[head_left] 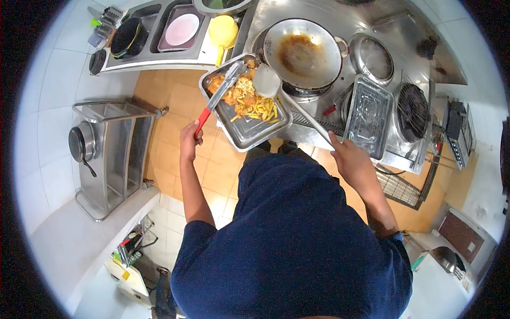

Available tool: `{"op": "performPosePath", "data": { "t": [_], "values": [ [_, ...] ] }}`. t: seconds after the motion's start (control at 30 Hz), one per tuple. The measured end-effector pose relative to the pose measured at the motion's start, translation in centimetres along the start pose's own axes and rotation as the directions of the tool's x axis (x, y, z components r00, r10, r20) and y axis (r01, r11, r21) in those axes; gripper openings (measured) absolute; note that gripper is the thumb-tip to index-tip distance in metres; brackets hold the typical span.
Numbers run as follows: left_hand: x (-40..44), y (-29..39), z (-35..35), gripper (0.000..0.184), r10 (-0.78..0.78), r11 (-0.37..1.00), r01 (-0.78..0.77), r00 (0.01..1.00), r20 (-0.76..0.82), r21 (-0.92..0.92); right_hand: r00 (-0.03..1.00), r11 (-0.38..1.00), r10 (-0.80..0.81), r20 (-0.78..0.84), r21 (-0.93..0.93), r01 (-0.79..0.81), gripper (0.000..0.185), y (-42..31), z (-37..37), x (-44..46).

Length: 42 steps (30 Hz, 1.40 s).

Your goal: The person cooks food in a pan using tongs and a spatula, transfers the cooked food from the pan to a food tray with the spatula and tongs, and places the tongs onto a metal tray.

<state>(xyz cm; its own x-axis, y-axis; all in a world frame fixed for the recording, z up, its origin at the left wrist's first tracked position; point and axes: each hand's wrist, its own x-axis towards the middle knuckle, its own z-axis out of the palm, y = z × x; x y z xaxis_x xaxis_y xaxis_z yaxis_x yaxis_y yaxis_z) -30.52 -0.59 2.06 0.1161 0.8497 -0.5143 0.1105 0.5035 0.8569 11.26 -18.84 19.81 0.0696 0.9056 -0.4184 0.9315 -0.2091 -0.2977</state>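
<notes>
My left hand (190, 140) is closed round the red handle of metal tongs (223, 89), which lie slantwise across a rectangular steel tray (249, 138). On the tray are browned fried pieces (232, 93) with crumbly golden bits, and a heap of yellow fries (261, 109). Closed on a long handle, my right hand (353, 165) holds a metal spatula (267, 81), its broad head over the food. The tray is tilted in view, between the sink counter and the stove; what bears its weight I cannot tell.
A wide wok (303, 53) with brown residue sits on the stove, a round metal lid (372, 57) beside it. Nearer me lies another steel tray (369, 117), with a burner grate (412, 111) to its right. A yellow dipper (223, 31) stands by the sink (157, 26). A metal rack (109, 159) is at left.
</notes>
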Motion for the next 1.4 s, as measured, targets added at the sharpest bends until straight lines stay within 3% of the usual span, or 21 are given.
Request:
{"op": "performPosePath", "data": {
  "t": [0.1,0.27,0.47,0.6,0.77,1.3,1.4],
  "values": [
    [-0.4,0.4,0.3,0.033,-0.006,1.0,0.006,1.0,0.004,-0.016,0.997,0.998,0.061,0.055,-0.016,-0.06,0.049,-0.6,0.0,0.1],
    [-0.9,0.2,0.3,0.031,-0.009,1.0,0.008,0.999,0.044,0.024,0.999,1.0,0.023,0.047,-0.001,-0.023,0.05,-0.4,-0.3,-0.4],
    [-1.3,-0.7,0.0,0.032,0.031,0.992,-0.033,0.999,-0.017,-0.125,0.999,0.995,-0.031,-0.012,-0.092,0.029,0.051,0.7,1.2,0.0],
    [-0.7,0.0,0.5,0.033,0.026,0.999,-0.027,0.998,-0.052,-0.03,1.0,0.992,-0.002,0.023,-0.13,0.005,0.049,0.3,1.5,0.4],
    [0.1,1.4,0.9,0.034,-0.01,0.997,0.011,1.0,-0.018,0.078,1.0,0.995,-0.011,0.001,-0.102,0.011,0.048,0.6,1.9,0.0],
    [3.7,-0.7,-2.3,0.027,-0.005,1.0,0.005,0.998,0.055,0.002,0.997,0.997,0.07,0.025,-0.04,-0.069,0.05,-0.5,3.7,-0.3],
    [3.4,0.7,-2.0,0.027,-0.014,1.0,0.014,0.999,0.045,-0.007,0.999,0.996,0.052,0.001,0.068,-0.052,0.048,-0.2,3.8,-0.6]
  ]
}}
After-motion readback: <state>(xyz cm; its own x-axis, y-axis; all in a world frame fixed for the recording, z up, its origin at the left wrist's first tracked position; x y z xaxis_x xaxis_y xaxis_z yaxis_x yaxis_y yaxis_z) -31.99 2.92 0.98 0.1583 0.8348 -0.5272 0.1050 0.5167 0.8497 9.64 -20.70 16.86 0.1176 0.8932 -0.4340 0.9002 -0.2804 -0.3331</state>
